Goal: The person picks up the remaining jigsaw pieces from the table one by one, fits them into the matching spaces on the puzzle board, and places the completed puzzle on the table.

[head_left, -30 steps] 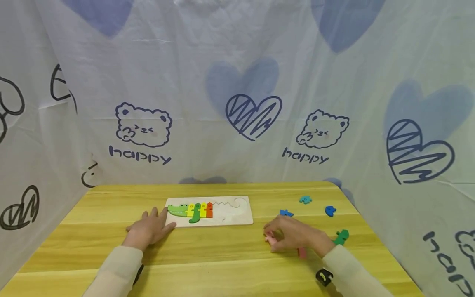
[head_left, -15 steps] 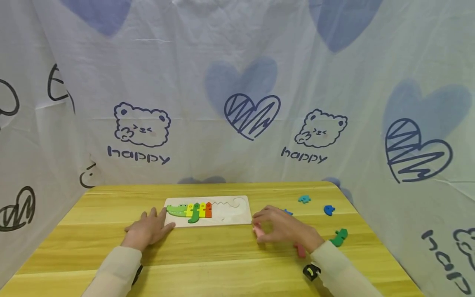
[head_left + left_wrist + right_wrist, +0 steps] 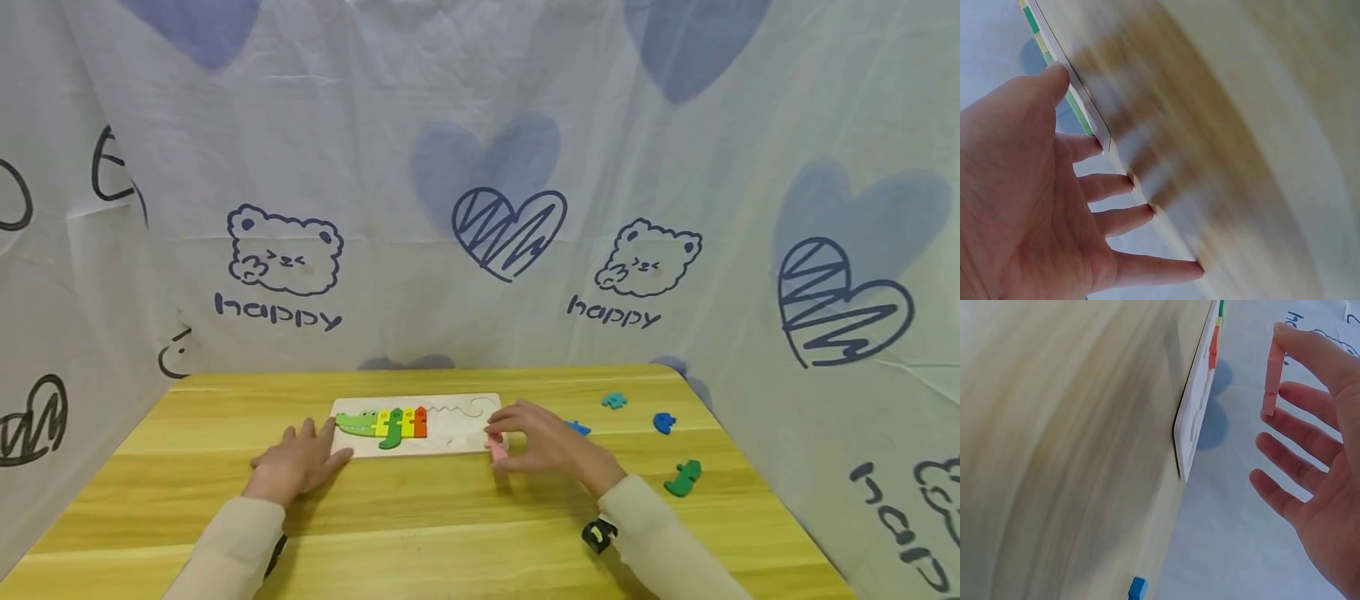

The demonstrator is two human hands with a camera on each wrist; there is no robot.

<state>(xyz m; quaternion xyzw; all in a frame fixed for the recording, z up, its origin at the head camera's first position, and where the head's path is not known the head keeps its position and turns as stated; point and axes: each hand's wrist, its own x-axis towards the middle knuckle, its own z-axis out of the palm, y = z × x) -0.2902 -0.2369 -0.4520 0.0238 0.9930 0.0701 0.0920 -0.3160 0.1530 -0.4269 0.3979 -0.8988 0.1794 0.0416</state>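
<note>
Pinching pink piece (image 3: 498, 450) between thumb and fingertips of right hand (image 3: 553, 446), raised off table (image 3: 420, 517), at right end of board (image 3: 459, 430). Spreading left hand (image 3: 297, 463) wide, fingertips down on table, thumb and index finger at board's left end. Seen in board's left part: crocodile head (image 3: 356, 426), then yellow, green, yellow, orange pieces. Loose on table at right: teal piece (image 3: 614, 401), dark blue piece (image 3: 663, 422), curved green piece (image 3: 683, 479); also blue piece (image 3: 578, 427), partly hidden by right hand.

The white sheet (image 3: 390, 292) reads "happy" (image 3: 278, 311) under two bear drawings (image 3: 285, 250) — and "hap" (image 3: 887, 510) at right.
</note>
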